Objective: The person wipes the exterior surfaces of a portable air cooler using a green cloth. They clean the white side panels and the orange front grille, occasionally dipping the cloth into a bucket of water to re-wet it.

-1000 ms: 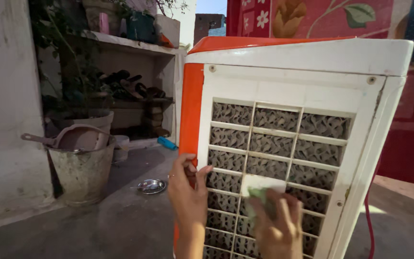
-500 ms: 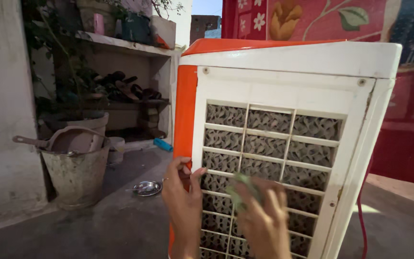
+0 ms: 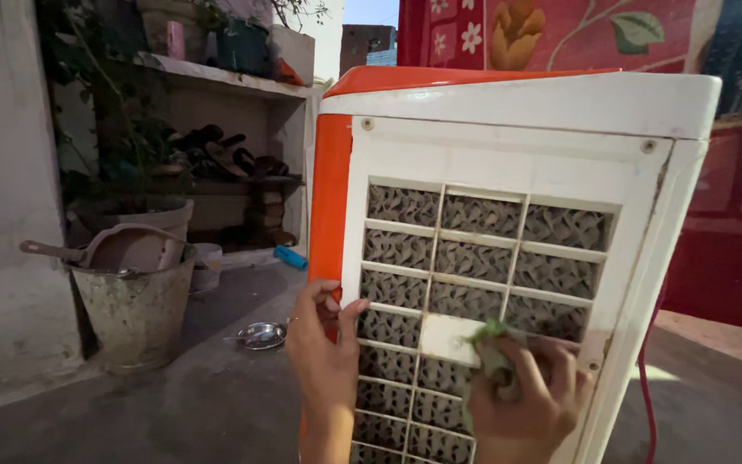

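Note:
A white and orange air cooler (image 3: pixel 508 163) stands in front of me, its back grille of white slats over grey honeycomb pads facing the camera. My left hand (image 3: pixel 324 357) grips the cooler's left edge, thumb on the white frame. My right hand (image 3: pixel 530 399) presses a greenish cloth (image 3: pixel 493 357) against the grille beside a small white plate in the slats.
A metal bucket (image 3: pixel 135 305) with a pink scoop stands at left by a white wall. A small steel bowl (image 3: pixel 261 333) and a blue object (image 3: pixel 289 256) lie on the concrete floor. Shelves with shoes and plants are behind. A red cord (image 3: pixel 646 404) hangs at right.
My right hand with the cloth has slid across the grille, from the lower middle toward the right. The left hand keeps its hold on the cooler's edge.

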